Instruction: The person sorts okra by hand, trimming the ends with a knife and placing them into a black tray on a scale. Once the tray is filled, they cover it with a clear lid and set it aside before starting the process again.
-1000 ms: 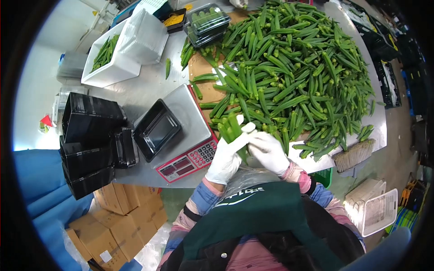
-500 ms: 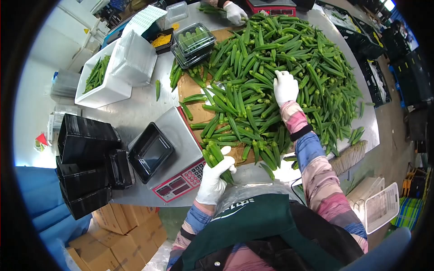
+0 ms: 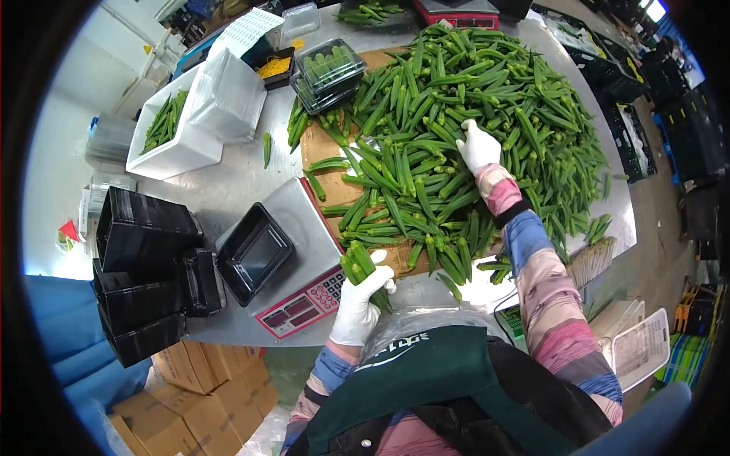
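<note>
My left hand (image 3: 357, 304), in a white glove, is closed round several green okra pods (image 3: 357, 262) near the table's front edge. A large okra pile (image 3: 525, 99) spreads over the table (image 3: 247, 178). On that pile rests my gloved right hand (image 3: 479, 147), fingers curled down among the pods; whatever its fingertips touch is hidden. Left of my left hand, an empty black tray (image 3: 255, 254) sits on a red and silver scale (image 3: 300, 220). Clear-lidded packs of okra (image 3: 328, 64) stand at the pile's upper left.
A white bin (image 3: 190, 152) with okra and stacked trays stands at the left. Black tray stacks (image 3: 144, 235) are at the left edge. A brush (image 3: 591, 260) lies at the right front. Another red scale (image 3: 456, 15) is at the back.
My right hand has shifted slightly and its fingers look more curled. The other person's gloved hand at the back has gone out of view. My left hand still holds its pods.
</note>
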Demonstrator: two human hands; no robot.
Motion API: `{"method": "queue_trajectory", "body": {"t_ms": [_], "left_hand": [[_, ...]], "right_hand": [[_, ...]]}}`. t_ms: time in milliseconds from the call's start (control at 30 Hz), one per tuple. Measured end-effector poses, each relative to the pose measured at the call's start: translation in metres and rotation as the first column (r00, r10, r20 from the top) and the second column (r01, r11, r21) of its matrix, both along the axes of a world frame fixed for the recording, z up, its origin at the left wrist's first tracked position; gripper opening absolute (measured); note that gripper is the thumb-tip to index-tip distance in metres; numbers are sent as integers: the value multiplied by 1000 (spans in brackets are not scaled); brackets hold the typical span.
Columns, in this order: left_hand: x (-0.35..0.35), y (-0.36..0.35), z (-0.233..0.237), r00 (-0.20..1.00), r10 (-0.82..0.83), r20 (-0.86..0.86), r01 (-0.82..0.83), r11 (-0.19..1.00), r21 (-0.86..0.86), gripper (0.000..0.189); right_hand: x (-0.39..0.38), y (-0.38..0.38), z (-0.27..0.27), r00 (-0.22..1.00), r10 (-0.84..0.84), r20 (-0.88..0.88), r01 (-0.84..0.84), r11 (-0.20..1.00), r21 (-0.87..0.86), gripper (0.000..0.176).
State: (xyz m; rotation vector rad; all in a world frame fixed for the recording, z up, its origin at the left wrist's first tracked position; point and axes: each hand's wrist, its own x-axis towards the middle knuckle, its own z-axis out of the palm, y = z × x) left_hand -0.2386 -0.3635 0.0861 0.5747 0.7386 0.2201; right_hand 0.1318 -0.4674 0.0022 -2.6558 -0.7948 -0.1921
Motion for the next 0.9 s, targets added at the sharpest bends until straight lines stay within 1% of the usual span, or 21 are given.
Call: {"method": "queue_trajectory", "body": {"t_ms": [33, 67, 100, 133, 200, 233, 267, 333, 400, 467, 533, 633, 667, 700, 733, 767, 800, 867, 900], "left_hand": [[0, 0, 1, 1000, -5, 5, 5, 1000, 10, 50], [0, 0, 1, 1000, -6, 5, 6, 1000, 16, 49], [-1, 0, 1, 1000, -1, 0, 1, 1000, 17, 48], [-3, 0, 1, 1000, 6, -5, -6, 1000, 17, 48], [-5, 1, -1, 1000, 9, -12, -9, 1000, 12, 47], [-6, 2, -2, 1000, 2, -13, -2, 1000, 8, 48], [-6, 3, -3, 1000, -7, -14, 7, 1000, 3, 48], [-4, 1, -5, 1000, -20, -3, 20, 1000, 0, 47], [-1, -1, -4, 1000, -27, 9, 27, 1000, -8, 47], [2, -3, 0, 999, -26, 23, 26, 999, -20, 46], [4, -3, 1, 999, -15, 46, 18, 998, -57, 45], [8, -4, 3, 998, 18, 67, -9, 991, -131, 43], [9, -3, 4, 997, 32, 72, -20, 987, -157, 43], [8, -2, 2, 988, 50, 148, -18, 977, -211, 48], [8, -2, 3, 987, 58, 149, -23, 973, -228, 48], [11, -2, 4, 987, 68, 148, -30, 969, -244, 48], [14, -2, 7, 986, 81, 144, -41, 965, -261, 48], [20, -2, 11, 972, 84, 222, -22, 964, -266, 49], [21, -2, 3, 967, 78, 243, -16, 969, -248, 47]], "right_hand": [[-3, -3, 5, 995, -51, -83, 52, 999, 10, 43], [-7, -10, 8, 956, -37, -291, 91, 981, 174, 42], [-14, -19, 14, 875, 16, -484, 159, 935, 318, 41], [-22, -26, 22, 757, 103, -645, 252, 865, 434, 40], [-51, -42, 50, 580, 291, -761, 386, 724, 572, 38], [-62, -52, 51, 526, 370, -766, 442, 651, 618, 31], [-65, -62, 34, 369, 530, -763, 574, 515, 636, 27], [-88, -71, 43, 208, 673, -709, 738, 369, 566, 23], [-107, -76, 46, 139, 731, -668, 815, 299, 496, 25], [-116, -81, 43, 56, 804, -592, 828, 294, 477, 27], [-126, -80, 47, 53, 827, -559, 846, 261, 466, 22], [-141, -76, 55, 85, 831, -550, 832, 245, 498, 25], [-146, -74, 55, 113, 813, -571, 805, 262, 533, 26], [-152, -71, 57, 141, 796, -589, 776, 280, 565, 28], [-159, -66, 60, 168, 779, -604, 746, 301, 595, 29], [-168, -62, 65, 222, 724, -653, 679, 366, 637, 29], [-175, -60, 67, 264, 637, -724, 551, 517, 655, 30], [-204, -43, 79, 488, 487, -724, 312, 677, 666, 36], [-218, -38, 78, 601, 460, -654, 165, 729, 664, 39]]}}
